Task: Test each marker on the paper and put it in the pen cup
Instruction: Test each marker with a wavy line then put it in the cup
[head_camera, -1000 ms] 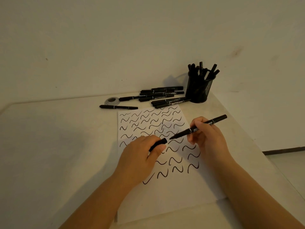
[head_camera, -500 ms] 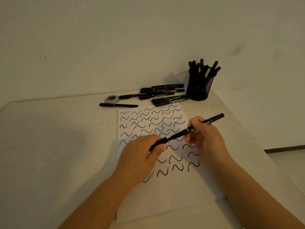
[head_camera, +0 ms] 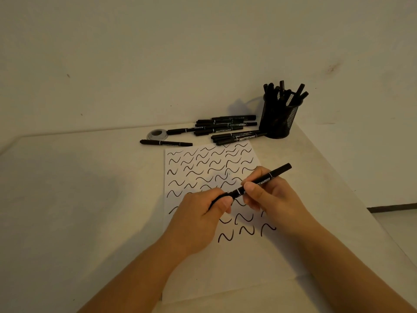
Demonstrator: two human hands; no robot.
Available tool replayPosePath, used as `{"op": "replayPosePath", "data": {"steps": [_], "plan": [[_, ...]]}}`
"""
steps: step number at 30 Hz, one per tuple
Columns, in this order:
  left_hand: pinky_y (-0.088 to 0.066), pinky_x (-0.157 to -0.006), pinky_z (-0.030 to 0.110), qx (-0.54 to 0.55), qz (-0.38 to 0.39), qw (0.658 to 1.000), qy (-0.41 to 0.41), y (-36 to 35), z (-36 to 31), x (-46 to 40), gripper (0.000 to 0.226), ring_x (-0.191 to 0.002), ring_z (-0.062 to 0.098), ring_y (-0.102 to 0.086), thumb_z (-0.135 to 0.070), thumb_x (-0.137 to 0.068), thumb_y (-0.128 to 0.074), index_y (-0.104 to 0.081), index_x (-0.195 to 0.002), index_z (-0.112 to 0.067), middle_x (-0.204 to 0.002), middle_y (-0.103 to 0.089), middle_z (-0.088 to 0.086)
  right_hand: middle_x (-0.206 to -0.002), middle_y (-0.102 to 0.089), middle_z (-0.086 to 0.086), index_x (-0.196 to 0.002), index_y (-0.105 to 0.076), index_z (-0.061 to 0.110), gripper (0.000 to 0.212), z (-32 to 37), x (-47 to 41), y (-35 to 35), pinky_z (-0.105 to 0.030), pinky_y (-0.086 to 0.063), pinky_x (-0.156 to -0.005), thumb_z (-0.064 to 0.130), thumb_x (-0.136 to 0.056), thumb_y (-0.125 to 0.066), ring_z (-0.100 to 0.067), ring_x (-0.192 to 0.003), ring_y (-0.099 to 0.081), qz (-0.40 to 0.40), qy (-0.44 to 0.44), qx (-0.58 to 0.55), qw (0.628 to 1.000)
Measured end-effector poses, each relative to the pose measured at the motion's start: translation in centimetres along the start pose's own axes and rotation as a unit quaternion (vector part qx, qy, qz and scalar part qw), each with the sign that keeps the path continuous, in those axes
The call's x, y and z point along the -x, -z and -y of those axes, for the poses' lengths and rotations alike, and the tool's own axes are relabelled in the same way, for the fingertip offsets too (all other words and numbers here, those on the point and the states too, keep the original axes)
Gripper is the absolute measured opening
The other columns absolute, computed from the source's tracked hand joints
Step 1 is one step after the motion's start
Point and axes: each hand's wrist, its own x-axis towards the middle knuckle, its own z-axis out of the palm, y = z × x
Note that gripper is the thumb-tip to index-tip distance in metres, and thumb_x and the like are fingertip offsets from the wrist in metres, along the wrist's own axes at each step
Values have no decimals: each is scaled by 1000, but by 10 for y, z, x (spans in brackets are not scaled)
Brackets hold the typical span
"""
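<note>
Left hand: we pinch the cap end.
Right hand: we grip the marker barrel above the paper.
Capping: we should press straight until seated.
Destination: pen cup, far right.

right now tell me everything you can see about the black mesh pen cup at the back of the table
The black metal-mesh pen cup is a round, upright holder whose walls look like fine wire mesh with a solid rim and base. It stands on the pale table at its far right corner, near the wall. Several black capped markers stand in it, leaning outward above the rim. A loose black marker lying on the table reaches its base. Neither hand touches it.
</note>
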Motion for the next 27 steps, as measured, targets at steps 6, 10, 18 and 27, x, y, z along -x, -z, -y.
{"op": "replayPosePath", "data": {"steps": [6,10,18,27], "plan": [[-23,-39,12,47,22,998,23,2,-2,-1,31,-36,6,-29,-28,-93,-43,-52,-63,-32,-40,-37,-11,-57,-53,4,-80,-52,10,9,-3,-2,4,-17,-37,-52,17,-83,-56,-9,-54,-44,44,5,-12,999],[-22,-42,13,73,43,996,22,5,-3,-1,31,-40,6,-26,-33,-91,-42,-53,-62,-32,-50,-33,-8,-57,-55,4,-81,-51,9,7,-3,-1,5,-14,-35,-49,16,-80,-52,-3,-51,-45,58,0,-14,998],[-29,-44,12,53,-6,998,30,4,-4,-8,23,-43,3,-33,-30,-93,-42,-57,-77,-35,-49,-38,-11,-55,-59,8,-85,-58,18,7,-3,-5,-3,-12,-39,-49,14,-89,-54,2,-49,-51,-61,10,110,992],[-39,-58,3,36,-147,987,56,19,-1,-17,16,-63,-8,-54,-26,-92,-44,-50,-79,-32,-66,-59,-10,-46,-52,6,-54,-51,20,45,3,1,-13,-18,-39,-46,51,-86,-42,-8,-41,-47,-143,52,405,902]]}}
